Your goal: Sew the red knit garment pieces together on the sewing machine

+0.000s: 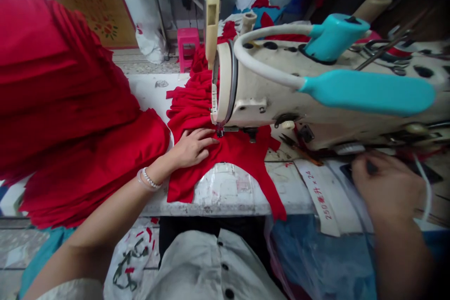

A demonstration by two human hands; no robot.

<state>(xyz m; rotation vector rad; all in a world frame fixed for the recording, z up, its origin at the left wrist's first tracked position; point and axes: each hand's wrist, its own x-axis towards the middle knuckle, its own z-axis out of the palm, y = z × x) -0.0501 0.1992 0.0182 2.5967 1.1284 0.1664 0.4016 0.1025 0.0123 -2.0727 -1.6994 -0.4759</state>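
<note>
My left hand lies flat on a red fabric piece, fingers spread and tips just left of the presser foot. That piece has a curved cut edge, and one narrow strip hangs over the table's front edge. It passes under the needle end of a cream sewing machine. Below the machine's stitch dial, my right hand is curled, with a dark knob-like part showing by its fingers. What it grips is partly hidden and blurred.
A tall stack of red fabric stands at left. Gathered red pieces lie behind the needle. Scissor-like snips rest under the machine arm, near a printed cardboard strip. A turquoise lamp sits on the machine. Behind is a pink stool.
</note>
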